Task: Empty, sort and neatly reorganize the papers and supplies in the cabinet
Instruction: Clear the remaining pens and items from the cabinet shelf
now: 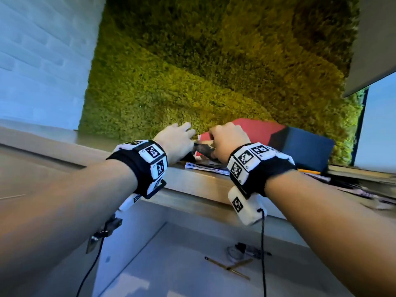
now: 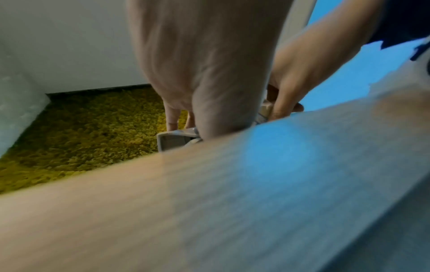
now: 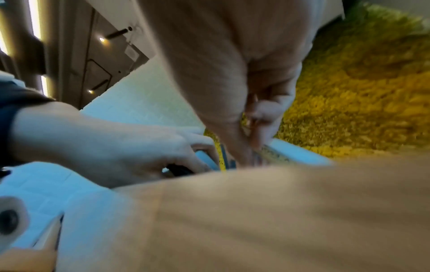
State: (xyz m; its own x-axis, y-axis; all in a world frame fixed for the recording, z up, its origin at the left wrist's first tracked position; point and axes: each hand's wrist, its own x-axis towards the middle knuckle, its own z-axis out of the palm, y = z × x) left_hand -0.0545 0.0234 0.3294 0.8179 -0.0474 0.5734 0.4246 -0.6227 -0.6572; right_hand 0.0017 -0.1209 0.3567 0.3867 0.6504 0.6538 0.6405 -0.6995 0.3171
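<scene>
Both hands, left and right, hold a dark booklet over papers on the table, beside a red folder.

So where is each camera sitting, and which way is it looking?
Head: sits on the person's head, looking forward and down at the wooden top, the moss wall and the papers; both forearms, left hand and right hand show.
Left wrist: under the left wrist, looking along the left hand over the wooden edge; the right hand shows too.
Right wrist: under the right wrist, looking along the right hand; the left hand shows.
Shared: all three see both hands and the moss wall.
</scene>
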